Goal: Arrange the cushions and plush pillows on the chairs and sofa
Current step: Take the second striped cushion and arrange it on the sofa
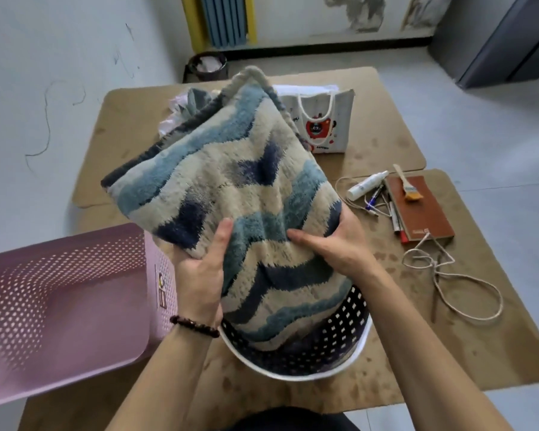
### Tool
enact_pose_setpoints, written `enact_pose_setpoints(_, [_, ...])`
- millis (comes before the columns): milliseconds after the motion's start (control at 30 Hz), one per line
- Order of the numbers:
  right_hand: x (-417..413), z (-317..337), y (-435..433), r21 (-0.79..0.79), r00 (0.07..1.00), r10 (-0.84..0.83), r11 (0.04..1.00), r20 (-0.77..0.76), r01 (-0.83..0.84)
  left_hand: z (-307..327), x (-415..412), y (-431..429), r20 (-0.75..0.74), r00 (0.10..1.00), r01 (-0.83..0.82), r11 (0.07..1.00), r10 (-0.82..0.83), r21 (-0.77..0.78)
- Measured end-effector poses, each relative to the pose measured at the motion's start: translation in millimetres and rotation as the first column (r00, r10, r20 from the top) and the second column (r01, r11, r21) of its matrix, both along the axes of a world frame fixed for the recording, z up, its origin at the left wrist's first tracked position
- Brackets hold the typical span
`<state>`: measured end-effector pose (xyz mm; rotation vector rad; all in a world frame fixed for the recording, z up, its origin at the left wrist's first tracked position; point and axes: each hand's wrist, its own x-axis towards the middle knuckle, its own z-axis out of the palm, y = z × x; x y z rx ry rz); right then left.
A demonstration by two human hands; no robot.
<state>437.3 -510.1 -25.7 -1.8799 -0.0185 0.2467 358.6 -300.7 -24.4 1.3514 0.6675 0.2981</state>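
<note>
A plush cushion (231, 181) with cream, light blue and navy zigzags fills the middle of the frame. It stands tilted, its top corner pointing toward the upper centre and its lower end down inside a dark perforated basket (293, 373) with a white rim on the brown desk (448, 337).

Both hands grip it. The left hand (199, 275), with a bead bracelet (195, 326) at the wrist, clasps the cushion's left edge, thumb on the front and fingers hidden behind. The right hand (333, 244) holds the right edge, thumb pressed across the pile and fingers curled round the side.

A pink perforated plastic container (59, 290) sits at lower left, just beside the left hand. At right lie a white tote bag (324, 119), a spray bottle (366, 185), a brown notebook (423, 213) with a brush (408, 188) on it, and a loose cord (467, 293).
</note>
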Motion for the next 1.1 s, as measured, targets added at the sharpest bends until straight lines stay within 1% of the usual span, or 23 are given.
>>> enact_pose_setpoints(67, [-15.2, 20.5, 1.3, 0.041, 0.999, -0.044, 0.998, 0.025, 0.043, 15.3, -1.0, 5.5, 0.120, 0.992, 0.039, 0.999, -0.040, 0.010])
enact_pose_setpoints(133, [-29.5, 43.6, 1.6, 0.077, 0.992, -0.104, 0.992, 0.070, 0.098, 33.8, -2.8, 12.1, 0.229, 0.970, 0.095, 0.994, -0.082, -0.045])
enact_pose_setpoints(167, [-36.9, 55.6, 1.7, 0.123, 0.986, -0.137, 0.985, 0.099, 0.124, 44.9, -4.0, 15.6, 0.278, 0.954, 0.139, 0.988, -0.115, -0.067])
enact_pose_setpoints(300, [-66.8, 102.7, 1.5, 0.334, 0.953, -0.231, 0.929, 0.198, 0.156, 91.3, -12.9, 22.0, 0.463, 0.854, 0.282, 0.959, -0.239, -0.024])
enact_pose_setpoints(367, [-85.2, 122.7, 1.9, 0.380, 0.921, -0.300, 0.905, 0.251, 0.191, 109.0, -17.9, 22.8, 0.535, 0.802, 0.314, 0.949, -0.265, -0.001])
enact_pose_setpoints(467, [-119.9, 140.9, 1.8, 0.415, 0.815, -0.459, 0.858, 0.355, 0.303, 128.9, -26.1, 14.2, 0.620, 0.727, 0.375, 0.927, -0.295, 0.001])
enact_pose_setpoints(600, [-177.6, 141.7, -11.6, 0.449, 0.598, -0.664, 0.746, 0.449, 0.492, 134.2, -36.4, -19.3, 0.684, 0.620, 0.530, 0.848, -0.384, -0.005])
enact_pose_setpoints(700, [-231.7, 134.6, -34.6, 0.465, 0.389, -0.783, 0.608, 0.485, 0.643, 133.5, -47.8, -66.6, 0.692, 0.539, 0.692, 0.720, -0.481, -0.038])
enact_pose_setpoints(800, [-298.4, 132.9, -65.0, 0.480, 0.182, -0.858, 0.431, 0.480, 0.765, 141.0, -75.0, -127.5, 0.698, 0.436, 0.827, 0.559, -0.567, -0.063])
enact_pose_setpoints(933, [-403.4, 130.1, -99.4, 0.508, -0.071, -0.891, 0.189, 0.449, 0.840, 150.2, -138.6, -209.5, 0.677, 0.205, 0.952, 0.305, -0.707, 0.031])
enact_pose_setpoints(1100, [-542.4, 102.3, -132.7, 0.520, -0.288, -0.879, -0.055, 0.381, 0.853, 133.8, -252.5, -292.7, 0.616, -0.037, 0.994, 0.034, -0.787, 0.102])
